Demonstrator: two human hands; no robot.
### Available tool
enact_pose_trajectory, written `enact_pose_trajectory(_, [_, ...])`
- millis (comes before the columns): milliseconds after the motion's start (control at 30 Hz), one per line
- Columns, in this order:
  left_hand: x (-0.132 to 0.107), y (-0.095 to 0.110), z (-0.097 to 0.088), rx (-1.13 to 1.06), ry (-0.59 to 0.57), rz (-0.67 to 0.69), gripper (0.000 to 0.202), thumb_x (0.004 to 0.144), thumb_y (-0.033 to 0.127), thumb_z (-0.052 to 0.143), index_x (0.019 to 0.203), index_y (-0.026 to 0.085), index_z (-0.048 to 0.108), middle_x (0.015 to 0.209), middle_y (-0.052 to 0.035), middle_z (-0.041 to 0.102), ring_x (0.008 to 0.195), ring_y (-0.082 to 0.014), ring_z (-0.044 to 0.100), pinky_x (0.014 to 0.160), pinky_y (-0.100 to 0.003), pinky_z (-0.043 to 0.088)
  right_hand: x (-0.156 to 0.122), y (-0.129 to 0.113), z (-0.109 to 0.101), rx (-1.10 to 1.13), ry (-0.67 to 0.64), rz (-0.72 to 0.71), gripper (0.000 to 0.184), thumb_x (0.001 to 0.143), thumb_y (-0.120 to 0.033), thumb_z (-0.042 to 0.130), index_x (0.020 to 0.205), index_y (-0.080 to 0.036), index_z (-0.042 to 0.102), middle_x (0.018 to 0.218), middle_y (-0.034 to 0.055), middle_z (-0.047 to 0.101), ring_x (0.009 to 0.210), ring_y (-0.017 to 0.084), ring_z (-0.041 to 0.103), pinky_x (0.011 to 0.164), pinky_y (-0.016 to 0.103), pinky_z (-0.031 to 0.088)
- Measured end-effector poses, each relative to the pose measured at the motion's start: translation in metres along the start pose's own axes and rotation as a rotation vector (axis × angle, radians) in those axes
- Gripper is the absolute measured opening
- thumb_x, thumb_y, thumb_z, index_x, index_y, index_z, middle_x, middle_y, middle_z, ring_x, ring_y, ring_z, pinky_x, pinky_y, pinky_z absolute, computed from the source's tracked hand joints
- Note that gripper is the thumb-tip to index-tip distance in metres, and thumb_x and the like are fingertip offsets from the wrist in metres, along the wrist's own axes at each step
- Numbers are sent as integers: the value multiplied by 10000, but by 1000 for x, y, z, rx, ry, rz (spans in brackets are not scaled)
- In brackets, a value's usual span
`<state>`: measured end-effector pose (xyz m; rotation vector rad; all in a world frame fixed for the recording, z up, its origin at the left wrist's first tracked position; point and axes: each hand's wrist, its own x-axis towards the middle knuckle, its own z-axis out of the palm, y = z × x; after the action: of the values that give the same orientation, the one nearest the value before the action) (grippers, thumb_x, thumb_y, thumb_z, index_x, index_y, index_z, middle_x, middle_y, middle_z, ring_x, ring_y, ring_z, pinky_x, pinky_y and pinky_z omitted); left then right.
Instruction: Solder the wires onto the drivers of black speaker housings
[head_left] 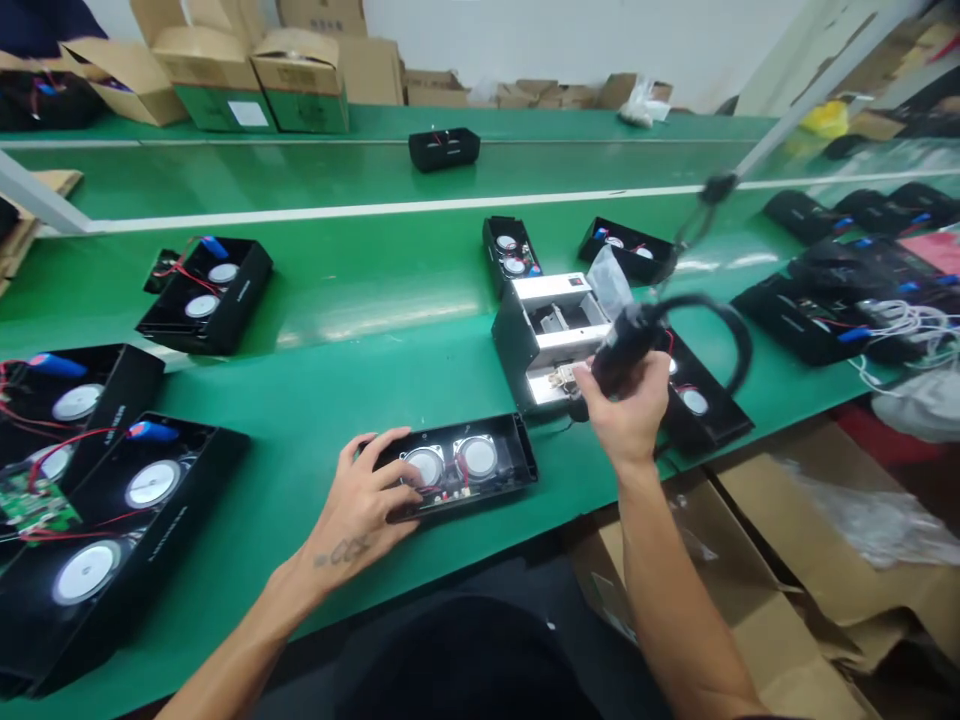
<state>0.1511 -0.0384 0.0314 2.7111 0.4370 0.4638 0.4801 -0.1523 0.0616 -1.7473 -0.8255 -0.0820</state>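
My left hand (pixel 375 490) grips the left end of an open black speaker housing (pixel 516 455), its fingers reaching over the rim. Two round speakers with white centres and thin red wires sit inside it. My right hand (pixel 630 405) is closed around a black electric screwdriver (pixel 624 345), whose thick cord loops off to the right. The screwdriver is tilted, its lower end by the front of a black and silver screw feeder (pixel 517 345). Whether its tip touches the feeder I cannot tell. Just right of my right hand lies another open speaker housing (pixel 712 425), partly hidden.
Open speaker housings with blue batteries crowd the left, one large housing (pixel 187 510) nearest. Behind the feeder stand two more housings. More housings and a white cable bundle (pixel 907 325) lie at right. Cardboard boxes (pixel 787 500) sit below the bench edge; others line the back shelf.
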Motion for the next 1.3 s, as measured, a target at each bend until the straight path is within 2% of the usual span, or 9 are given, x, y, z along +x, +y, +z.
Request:
enact_pose_trajectory(133, [-3, 0, 1, 30, -5, 4, 80, 839, 217, 771, 862, 288, 742, 1027, -5, 804, 1424, -414, 528, 1143, -667, 345, -4, 4, 3, 378, -151, 87, 241, 820, -385, 735, 971, -294, 570, 634, -44, 592, 574, 205, 585, 671, 429, 521])
enact_pose_trajectory(233, [-4, 0, 5, 47, 26, 1, 101, 825, 208, 773, 875, 292, 749, 1021, -10, 808, 1412, -424, 539, 1132, -664, 355, 8, -6, -6, 534, -82, 89, 302, 797, -372, 747, 965, -265, 520, 589, -102, 509, 500, 146, 545, 604, 354, 487])
enact_pose_trajectory(333, [-1, 1, 11, 67, 78, -3, 68, 846, 235, 762, 860, 301, 755, 994, -14, 812, 1375, -426, 571, 1081, -657, 388, 25, -25, -17, 520, 90, -24, 341, 846, -430, 715, 1042, -298, 470, 617, -108, 461, 493, 145, 549, 573, 341, 489])
enact_pose_trajectory(400, [2, 1, 14, 74, 99, -4, 51, 867, 259, 752, 840, 302, 756, 980, -15, 812, 1360, -427, 581, 1060, -655, 397, 33, -35, -18, 421, 129, -75, 376, 875, -455, 689, 1141, -316, 463, 618, -104, 445, 483, 156, 546, 575, 362, 508])
enact_pose_trajectory(500, [5, 2, 15, 76, 95, -15, 56, 881, 268, 747, 835, 299, 755, 996, -17, 811, 1370, -422, 570, 1066, -648, 394, 39, -38, -11, 352, 53, -81, 361, 882, -428, 690, 1136, -302, 467, 591, -108, 477, 472, 161, 552, 603, 383, 536])
enact_pose_trajectory(600, [6, 2, 14, 72, 65, -18, 41, 868, 263, 760, 858, 302, 761, 1026, -17, 811, 1385, -421, 556, 1072, -643, 393, 40, -38, -5, 432, -72, -85, 311, 867, -358, 719, 1053, -284, 481, 561, -122, 515, 438, 137, 520, 564, 359, 512])
enact_pose_trajectory(833, [8, 9, 11, 65, 57, -70, 37, 849, 273, 781, 820, 293, 770, 998, -23, 809, 1377, -412, 569, 1092, -642, 393, -2, -68, -12, 721, -235, -23, 307, 891, -284, 694, 1138, -312, 515, 550, -142, 444, 365, 99, 440, 412, 281, 390])
enact_pose_trajectory(1000, [9, 11, 12, 49, 59, -77, 44, 862, 276, 780, 825, 289, 759, 1004, -12, 811, 1390, -417, 554, 1098, -653, 374, -42, -75, -1, 849, -367, -26, 301, 946, -309, 658, 1193, -367, 495, 572, -136, 456, 362, 100, 445, 393, 260, 386])
enact_pose_trajectory(1300, [8, 11, 13, 41, 59, -81, 48, 873, 283, 768, 827, 285, 753, 1007, -7, 807, 1399, -421, 544, 1120, -654, 359, -55, -73, 16, 911, -435, -36, 316, 950, -194, 636, 1208, -343, 531, 582, -123, 502, 393, 99, 483, 416, 249, 420])
